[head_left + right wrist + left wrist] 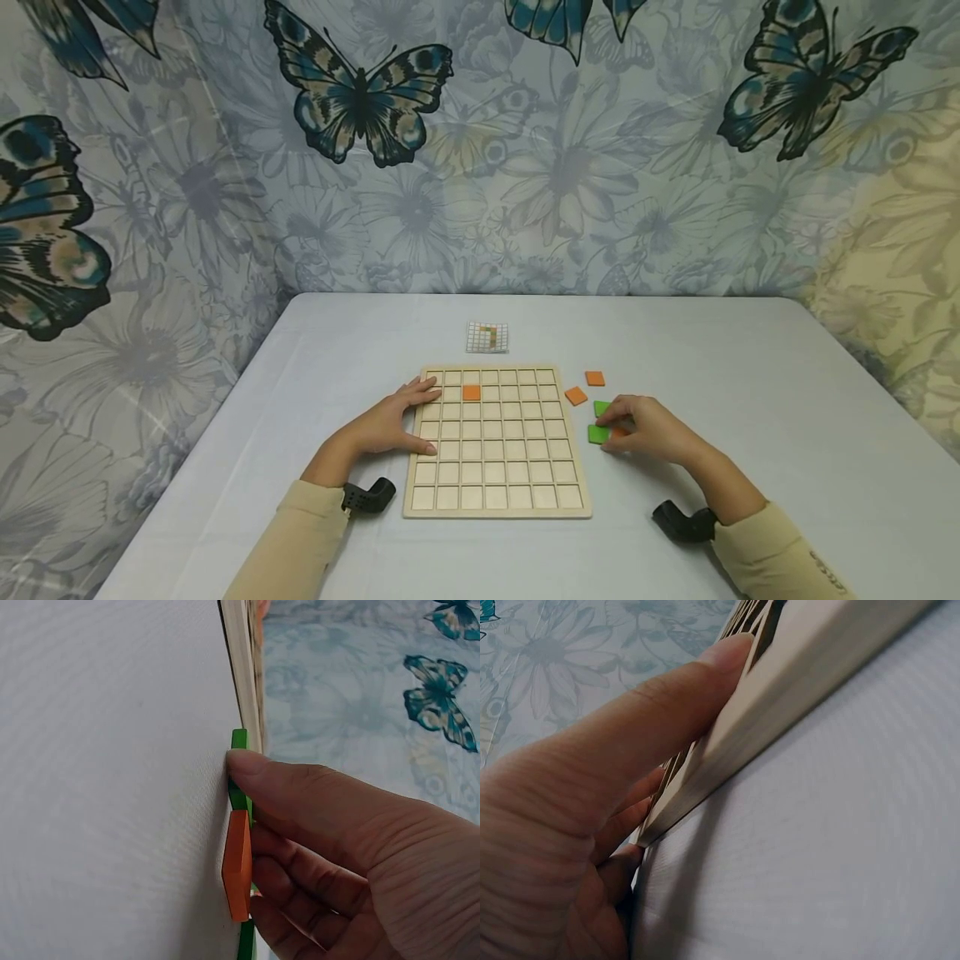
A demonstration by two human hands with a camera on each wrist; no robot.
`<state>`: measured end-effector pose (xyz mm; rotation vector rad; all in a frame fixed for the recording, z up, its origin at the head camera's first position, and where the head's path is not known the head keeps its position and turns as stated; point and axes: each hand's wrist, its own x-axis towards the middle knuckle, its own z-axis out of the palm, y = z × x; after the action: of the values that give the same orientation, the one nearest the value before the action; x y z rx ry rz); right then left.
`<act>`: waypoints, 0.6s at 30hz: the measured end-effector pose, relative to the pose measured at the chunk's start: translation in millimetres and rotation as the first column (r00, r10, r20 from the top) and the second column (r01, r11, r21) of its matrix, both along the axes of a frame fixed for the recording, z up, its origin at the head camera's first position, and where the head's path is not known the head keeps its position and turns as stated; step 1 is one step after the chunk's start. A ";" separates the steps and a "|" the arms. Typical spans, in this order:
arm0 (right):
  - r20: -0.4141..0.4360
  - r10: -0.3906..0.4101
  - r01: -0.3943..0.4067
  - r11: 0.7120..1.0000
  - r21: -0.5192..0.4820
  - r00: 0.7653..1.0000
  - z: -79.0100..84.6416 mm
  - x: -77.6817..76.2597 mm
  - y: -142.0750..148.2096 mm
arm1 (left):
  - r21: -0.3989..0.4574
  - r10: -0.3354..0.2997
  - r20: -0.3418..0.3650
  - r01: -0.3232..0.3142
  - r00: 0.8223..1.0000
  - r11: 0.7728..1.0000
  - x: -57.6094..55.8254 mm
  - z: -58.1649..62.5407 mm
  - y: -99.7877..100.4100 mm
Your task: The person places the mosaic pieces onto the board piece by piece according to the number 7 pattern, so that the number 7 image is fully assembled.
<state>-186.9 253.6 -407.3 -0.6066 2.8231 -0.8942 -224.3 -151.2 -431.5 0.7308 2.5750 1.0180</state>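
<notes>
Head view | our left hand [386,423] spreads wide on the left edge of the pale wooden gridded board [492,451] | our right hand [647,427] narrowly pinches a flat green square tile [597,434] right of it | we should grip edges, sparing the orange square tile [237,866] alongside

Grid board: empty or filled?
Board nearly empty: in the head view, one orange tile sits in its grid; the rest, where visible, is bare.

A white table [712,358] stands against a pale blue-grey floral backdrop [570,175], yellowish at right, printed with large teal-and-black butterflies [362,104].
</notes>
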 end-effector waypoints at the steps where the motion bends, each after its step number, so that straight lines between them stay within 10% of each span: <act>1: -0.004 -0.002 0.002 1.000 0.000 1.000 -0.6 0.1 0.1 | -0.001 0.000 0.000 0.000 1.000 1.000 0.1 -0.1 -0.1; 18: -0.020 0.062 -0.061 0.998 0.020 0.998 1.7 -5.6 0.5 | -0.006 -0.001 -0.015 0.001 1.000 1.000 0.0 0.1 0.8</act>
<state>-192.5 254.1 -405.5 -0.7002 2.8114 -0.8532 -224.3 -150.5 -431.4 0.7414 2.5890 1.0072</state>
